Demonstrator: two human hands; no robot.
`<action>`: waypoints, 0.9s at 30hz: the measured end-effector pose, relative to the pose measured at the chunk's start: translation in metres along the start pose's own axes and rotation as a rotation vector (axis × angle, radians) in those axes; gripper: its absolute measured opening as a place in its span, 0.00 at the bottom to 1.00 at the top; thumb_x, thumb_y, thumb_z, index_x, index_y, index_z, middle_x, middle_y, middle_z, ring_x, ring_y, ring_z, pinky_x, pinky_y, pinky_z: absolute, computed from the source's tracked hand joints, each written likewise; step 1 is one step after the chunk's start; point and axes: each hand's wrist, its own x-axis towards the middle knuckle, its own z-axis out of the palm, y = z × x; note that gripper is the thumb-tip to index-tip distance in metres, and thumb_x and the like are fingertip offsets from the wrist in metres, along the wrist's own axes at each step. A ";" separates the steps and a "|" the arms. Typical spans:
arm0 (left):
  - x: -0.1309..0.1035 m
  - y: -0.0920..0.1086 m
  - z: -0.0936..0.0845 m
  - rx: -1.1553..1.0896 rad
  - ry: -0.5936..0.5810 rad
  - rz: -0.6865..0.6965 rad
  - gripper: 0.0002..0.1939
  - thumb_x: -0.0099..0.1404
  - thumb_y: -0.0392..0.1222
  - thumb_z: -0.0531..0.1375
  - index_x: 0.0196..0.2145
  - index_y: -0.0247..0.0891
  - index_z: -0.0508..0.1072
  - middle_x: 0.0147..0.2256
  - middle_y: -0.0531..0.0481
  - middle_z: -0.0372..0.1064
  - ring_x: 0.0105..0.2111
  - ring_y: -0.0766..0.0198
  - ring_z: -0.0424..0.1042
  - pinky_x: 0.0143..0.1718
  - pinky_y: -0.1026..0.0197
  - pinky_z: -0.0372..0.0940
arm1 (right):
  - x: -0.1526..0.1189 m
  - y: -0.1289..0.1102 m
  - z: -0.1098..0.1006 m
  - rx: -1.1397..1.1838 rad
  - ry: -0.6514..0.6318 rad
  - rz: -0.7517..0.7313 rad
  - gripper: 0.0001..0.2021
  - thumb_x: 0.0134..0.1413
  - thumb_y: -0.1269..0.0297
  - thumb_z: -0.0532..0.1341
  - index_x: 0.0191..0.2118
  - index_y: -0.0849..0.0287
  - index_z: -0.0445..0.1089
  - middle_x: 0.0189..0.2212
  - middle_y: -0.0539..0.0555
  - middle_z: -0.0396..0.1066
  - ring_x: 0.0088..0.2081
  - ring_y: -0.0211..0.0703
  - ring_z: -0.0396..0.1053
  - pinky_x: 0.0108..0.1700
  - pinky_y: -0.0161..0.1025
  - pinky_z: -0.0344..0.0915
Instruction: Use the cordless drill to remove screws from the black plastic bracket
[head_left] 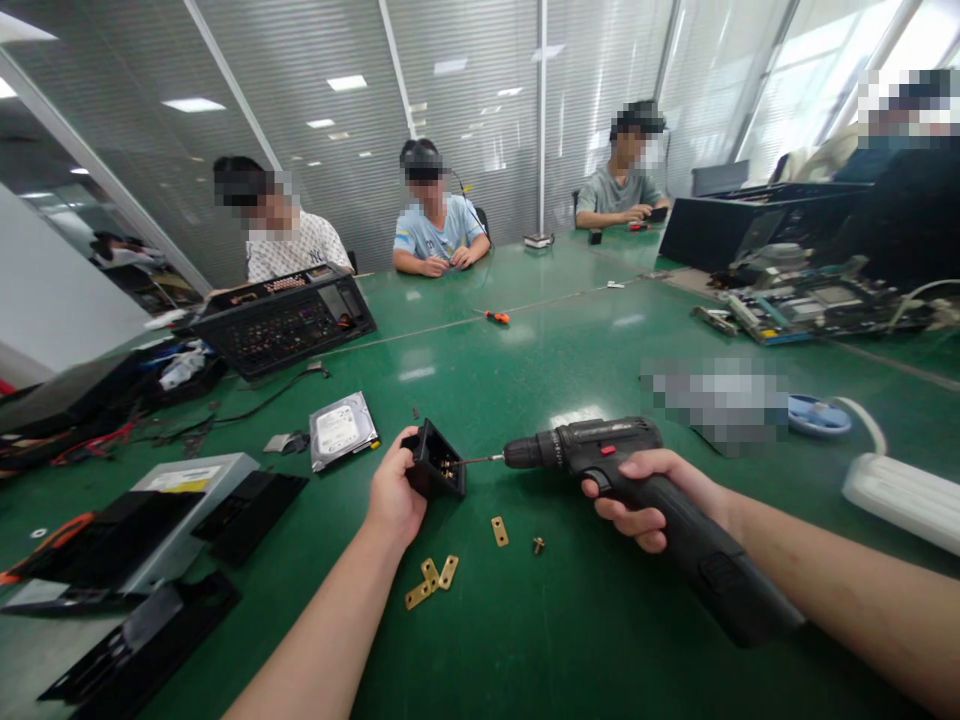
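Note:
My left hand [397, 490] is closed around a small black open box [442, 455], tilted so its opening faces right. Small brass-coloured parts show inside it. In my right hand [652, 495] is a black cordless drill [615, 450], with the index finger near the trigger. Its long thin bit [476, 460] points left, and the tip reaches into the box's opening among the brass parts. Below the box lie several flat brass plates with holes [448, 572], one brass plate [500, 531] apart from them. A small brass screw-like piece [538, 545] lies under the drill's chuck.
On the green table [540, 640], a hard drive [341, 430] and a metal drive case [187, 490] lie left. A black computer case [285, 315] and an orange screwdriver [496, 317] are farther back. Circuit boards [817, 295] and a white power strip [907, 500] lie right. Several people sit around.

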 end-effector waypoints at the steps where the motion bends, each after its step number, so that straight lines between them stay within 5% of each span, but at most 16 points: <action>1: 0.000 0.001 0.000 0.008 -0.014 -0.006 0.19 0.46 0.37 0.64 0.39 0.41 0.75 0.31 0.54 0.71 0.29 0.60 0.71 0.33 0.58 0.71 | 0.000 0.000 0.000 -0.023 -0.008 -0.010 0.18 0.65 0.62 0.66 0.54 0.70 0.71 0.35 0.54 0.75 0.26 0.33 0.69 0.33 0.34 0.75; 9: -0.003 0.002 0.005 -0.002 0.024 0.000 0.17 0.47 0.41 0.66 0.38 0.40 0.75 0.30 0.53 0.70 0.28 0.59 0.70 0.31 0.58 0.70 | 0.000 0.002 0.005 -0.040 -0.059 -0.019 0.18 0.66 0.63 0.65 0.55 0.71 0.71 0.28 0.45 0.67 0.23 0.31 0.62 0.33 0.33 0.74; 27: 0.003 -0.003 0.002 -0.023 0.071 0.039 0.16 0.46 0.40 0.68 0.35 0.38 0.77 0.27 0.54 0.69 0.28 0.61 0.69 0.29 0.61 0.68 | 0.002 0.000 -0.001 -0.067 -0.015 -0.011 0.17 0.64 0.60 0.65 0.52 0.68 0.69 0.27 0.46 0.65 0.23 0.33 0.61 0.31 0.35 0.72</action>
